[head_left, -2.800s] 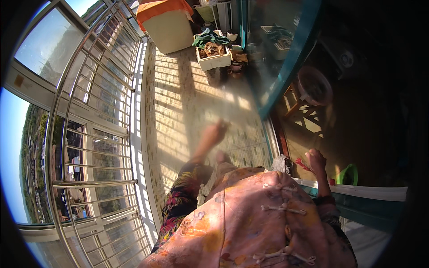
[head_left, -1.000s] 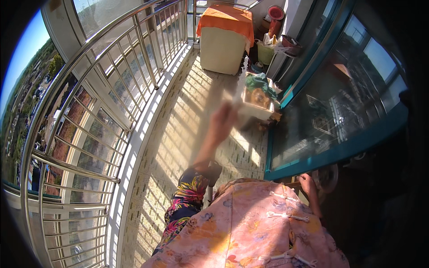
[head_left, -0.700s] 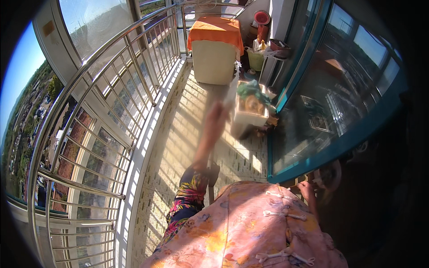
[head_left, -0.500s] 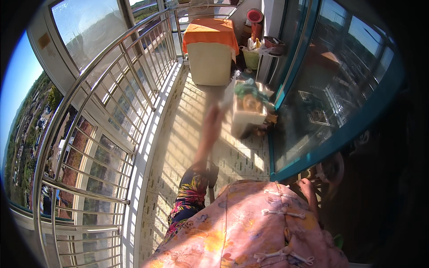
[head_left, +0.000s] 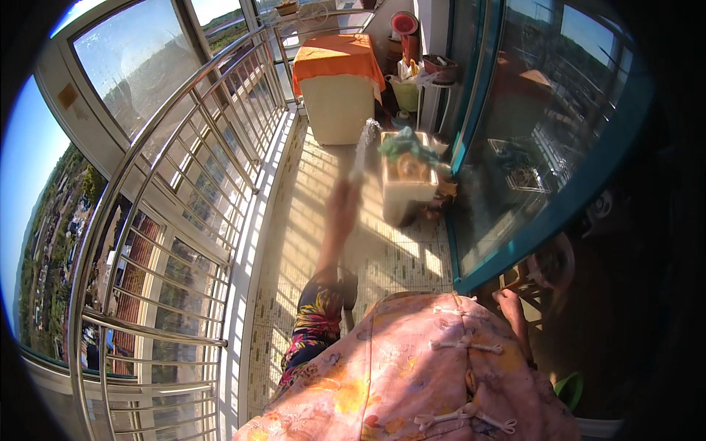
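Observation:
My left hand (head_left: 342,202) reaches out low over the balcony floor, blurred by motion. It is closed on a long translucent thing (head_left: 362,151) with a glinting far end, whose kind I cannot make out. Just right of it stands a white box (head_left: 403,204), with a green crumpled bag or cloth (head_left: 404,143) over its top and something brownish inside. My right hand (head_left: 509,303) hangs at my right side near the lower end of the glass door (head_left: 507,213). Its fingers are curled, and what they hold, if anything, is hidden.
A metal railing (head_left: 154,140) runs along the left by the windows. Ahead stands a whitish cabinet (head_left: 338,110) under an orange cloth (head_left: 334,55). A light-green bucket (head_left: 405,94) and pots fill the far right corner. A green object (head_left: 568,389) shows at lower right.
The view has shifted slightly. The translucent thing in my left hand now shows more clearly, its end to the left of the box. My right hand stays at my side.

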`<state>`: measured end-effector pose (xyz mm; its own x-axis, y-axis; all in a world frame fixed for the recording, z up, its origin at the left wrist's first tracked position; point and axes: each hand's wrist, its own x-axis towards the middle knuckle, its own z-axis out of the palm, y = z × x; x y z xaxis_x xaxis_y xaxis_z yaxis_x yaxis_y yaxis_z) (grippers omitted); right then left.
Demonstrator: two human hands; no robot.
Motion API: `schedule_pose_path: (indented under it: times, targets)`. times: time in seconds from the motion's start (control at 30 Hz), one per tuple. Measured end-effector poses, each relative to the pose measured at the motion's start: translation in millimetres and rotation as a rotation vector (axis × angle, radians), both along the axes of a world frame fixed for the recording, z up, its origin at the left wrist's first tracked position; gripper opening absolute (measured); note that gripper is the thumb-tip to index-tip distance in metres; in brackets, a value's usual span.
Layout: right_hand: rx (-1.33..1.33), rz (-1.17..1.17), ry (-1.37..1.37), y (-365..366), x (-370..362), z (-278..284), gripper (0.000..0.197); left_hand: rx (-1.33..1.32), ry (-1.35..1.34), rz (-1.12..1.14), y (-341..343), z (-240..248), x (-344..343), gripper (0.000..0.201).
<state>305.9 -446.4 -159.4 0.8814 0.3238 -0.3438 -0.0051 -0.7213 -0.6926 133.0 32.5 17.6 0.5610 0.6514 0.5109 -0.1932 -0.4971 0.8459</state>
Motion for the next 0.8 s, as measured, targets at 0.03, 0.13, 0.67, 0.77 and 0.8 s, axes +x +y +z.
schedule_pose_path:
  times: [0.03,0.13,0.67,0.77,0.8]
  targets:
    - [-0.011,-0.024,0.012,-1,0,-1,0.036,0.008,0.011,0.005,1,-1,1,0.021]
    - [0.005,-0.027,-0.003,-5,-3,-1,0.035,0.002,0.04,0.012,2,-4,1,0.022]
    - [0.055,-0.042,0.016,-10,8,-18,0.036,0.011,0.018,0.009,4,-6,-1,0.025]
    - [0.036,-0.044,0.026,-9,8,-18,0.037,-0.032,0.038,-0.01,4,-8,-3,0.024]
    - [0.037,-0.044,0.027,-9,8,-17,0.038,-0.032,0.04,-0.013,4,-8,-3,0.023]
